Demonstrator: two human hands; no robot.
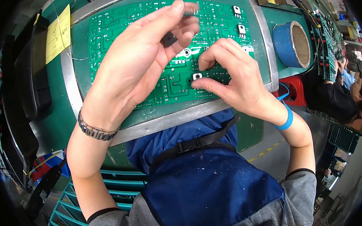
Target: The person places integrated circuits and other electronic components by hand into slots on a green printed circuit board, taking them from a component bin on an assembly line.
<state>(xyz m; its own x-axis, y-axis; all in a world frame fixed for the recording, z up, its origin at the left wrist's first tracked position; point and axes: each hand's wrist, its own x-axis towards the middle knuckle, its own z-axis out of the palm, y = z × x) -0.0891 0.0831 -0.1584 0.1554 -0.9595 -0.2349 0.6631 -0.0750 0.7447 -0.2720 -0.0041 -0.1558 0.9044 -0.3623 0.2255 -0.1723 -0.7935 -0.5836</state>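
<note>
A large green circuit board (113,28) lies flat on the bench under both hands. My left hand (140,53) is raised over its middle, palm turned inward and fingers curled. A black transistor (169,39) rests inside those fingers, and a part with thin metal pins (191,11) shows at the fingertips. Lower on the board, the thumb and forefinger of my right hand (232,74) close round a transistor with a pale face (197,76). Its legs are hidden. Two similar transistors, an upper one (236,12) and a lower one (241,30), stand at the board's right side.
A metal rail (177,122) edges the bench in front of me. To the right stand a blue roll with a cardboard core (288,44) and a red stool (293,90). A yellow paper (58,35) lies at left. Teal racks (71,211) are below; another person (339,91) sits far right.
</note>
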